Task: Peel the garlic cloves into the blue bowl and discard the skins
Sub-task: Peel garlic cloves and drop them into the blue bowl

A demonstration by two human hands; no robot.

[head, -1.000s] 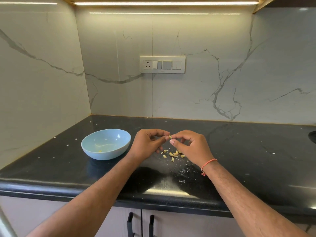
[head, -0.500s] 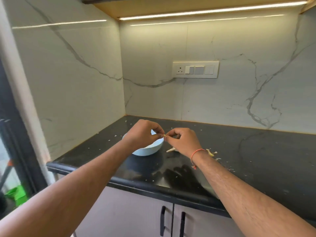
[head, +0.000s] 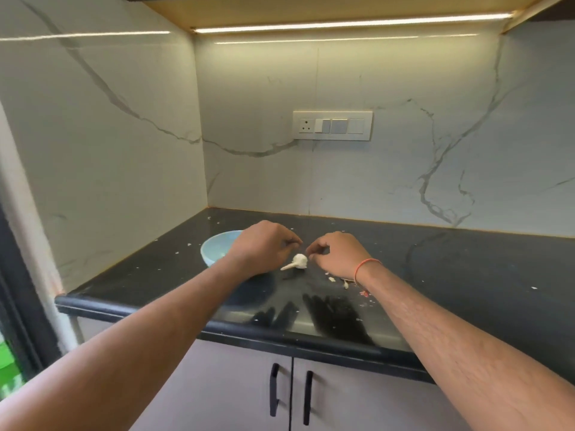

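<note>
The light blue bowl (head: 214,247) sits on the black counter at the left, and my left hand (head: 264,247) covers its right side. A white garlic bulb with a stem (head: 298,262) lies on the counter between my hands. My left hand hovers above it with fingers curled and tips pinched, apparently on a small clove that is mostly hidden. My right hand (head: 337,255), with an orange thread on its wrist, is a short gap to the right. Its thumb and forefinger are pinched together, apparently on a bit of skin too small to make out.
Peeled skins (head: 339,280) lie under my right wrist, and white flecks are scattered over the black counter (head: 466,275). Marble walls close in the left side and the back. The counter's front edge runs above the cabinet doors (head: 289,396). A switch panel (head: 332,126) is on the back wall.
My hands, joined on one clove before, have pulled slightly apart. The view has swung left and back, and the garlic bulb now shows between my hands.
</note>
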